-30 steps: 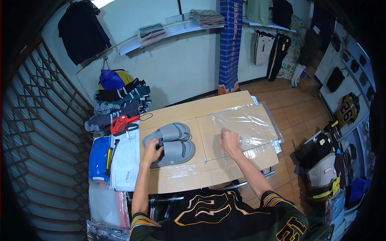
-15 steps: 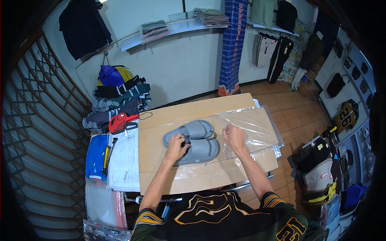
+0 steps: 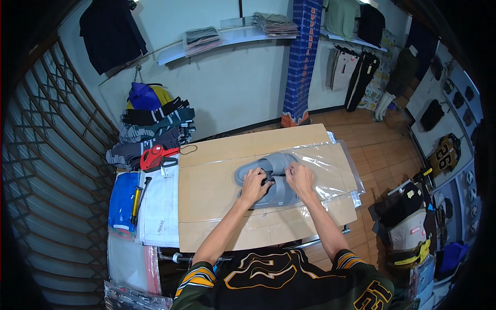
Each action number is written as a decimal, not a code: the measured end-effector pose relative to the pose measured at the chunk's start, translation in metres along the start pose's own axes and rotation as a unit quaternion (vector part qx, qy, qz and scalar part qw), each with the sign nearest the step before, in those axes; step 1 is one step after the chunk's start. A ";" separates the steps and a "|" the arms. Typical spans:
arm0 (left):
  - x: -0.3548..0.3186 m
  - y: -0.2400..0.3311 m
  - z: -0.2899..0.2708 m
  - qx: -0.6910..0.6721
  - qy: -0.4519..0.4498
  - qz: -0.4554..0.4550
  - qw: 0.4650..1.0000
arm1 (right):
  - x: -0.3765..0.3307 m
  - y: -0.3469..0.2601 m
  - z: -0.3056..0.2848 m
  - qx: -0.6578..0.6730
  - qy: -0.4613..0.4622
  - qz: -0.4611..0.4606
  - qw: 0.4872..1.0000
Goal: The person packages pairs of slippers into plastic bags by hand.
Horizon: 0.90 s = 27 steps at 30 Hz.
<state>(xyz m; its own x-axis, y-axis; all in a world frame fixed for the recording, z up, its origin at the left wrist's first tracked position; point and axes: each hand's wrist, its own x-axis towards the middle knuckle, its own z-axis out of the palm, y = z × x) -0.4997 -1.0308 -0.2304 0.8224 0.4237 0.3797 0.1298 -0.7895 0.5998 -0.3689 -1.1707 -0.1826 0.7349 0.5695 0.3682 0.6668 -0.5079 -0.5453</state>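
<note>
A pair of grey slide sandals (image 3: 279, 164) lies side by side on a sheet of brown cardboard (image 3: 212, 201). My left hand (image 3: 254, 187) is closed on the pair at the middle, where a small dark piece shows between the sandals; I cannot make out what it is. Just to the right, my right hand (image 3: 300, 181) pinches the edge of a clear plastic bag (image 3: 330, 165) that lies flat on the cardboard. The right ends of the sandals reach the bag's near edge; the right hand partly hides whether they are inside it.
Left of the cardboard lie a red handheld tool (image 3: 157, 157), a yellow-and-black pump (image 3: 136, 205) and a blue packaged item (image 3: 123, 201). Stacked folded socks (image 3: 155, 119) stand behind them. A rack of clothes (image 3: 411, 222) is at the right, beyond the table edge.
My left hand has pushed the sandals to the right, up to the right hand and the plastic bag. The right hand has stayed nearly in place.
</note>
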 end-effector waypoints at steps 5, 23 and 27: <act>0.003 0.004 0.007 0.001 0.003 -0.013 1.000 | 0.001 -0.004 0.001 0.053 -0.025 0.039 0.998; 0.013 0.017 0.035 -0.022 0.045 -0.007 0.999 | 0.003 -0.003 0.003 0.105 0.003 0.036 0.994; 0.018 0.016 0.030 -0.033 0.013 0.018 0.999 | 0.003 -0.001 0.005 0.116 0.013 0.022 0.993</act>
<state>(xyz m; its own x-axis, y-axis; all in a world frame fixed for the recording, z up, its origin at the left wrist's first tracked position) -0.4660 -1.0488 -0.2354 0.8110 0.4069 0.4203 0.0624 -0.7745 0.6295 -0.3683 -1.1652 -0.1843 0.7681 0.5317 0.3567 0.5889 -0.3679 -0.7197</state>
